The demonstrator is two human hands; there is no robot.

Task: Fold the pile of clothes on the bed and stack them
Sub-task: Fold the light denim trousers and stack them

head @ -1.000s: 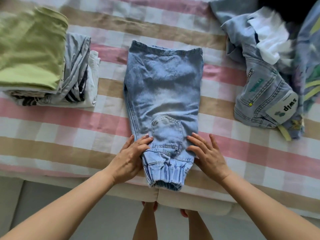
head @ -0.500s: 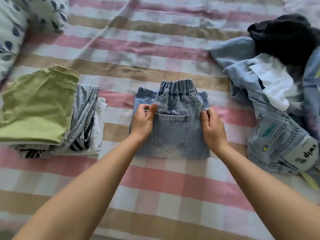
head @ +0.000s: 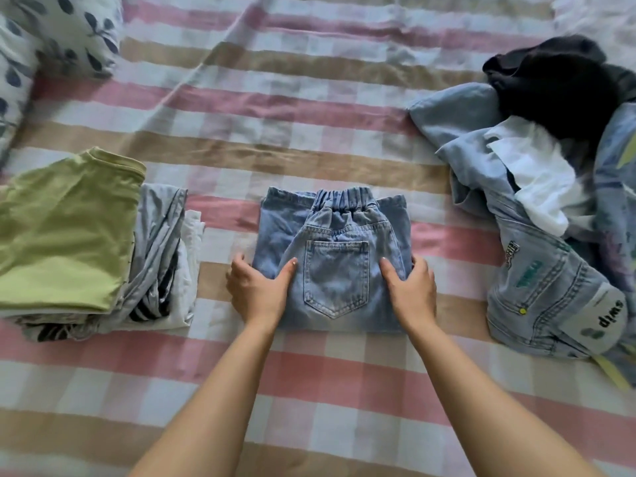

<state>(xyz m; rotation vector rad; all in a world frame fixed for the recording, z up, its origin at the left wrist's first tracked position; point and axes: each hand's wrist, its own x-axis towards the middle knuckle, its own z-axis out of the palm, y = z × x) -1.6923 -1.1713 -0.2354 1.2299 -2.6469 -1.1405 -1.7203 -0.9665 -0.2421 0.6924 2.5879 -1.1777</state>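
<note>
We hold the folded jeans (head: 335, 270) flat on the bed (head: 309, 139), our left hand (head: 256, 294) and right hand (head: 411, 292) each gripping a side edge, thumbs on top, fingers curled round it, between the folded stack (head: 69, 242) and the unfolded pile (head: 537, 215).

- Both bare forearms reached forward from the near edge of the view, angling slightly toward each other, wrists straight.
- Left hand (head: 256, 290) lay palm down, its thumb angled inward on top of the jeans (head: 335, 270) and its fingers curled at their left edge.
- Right hand (head: 411, 290) mirrored it, thumb on top and fingers curled round the right edge.
- The hands sat level with each other and apart.
</note>
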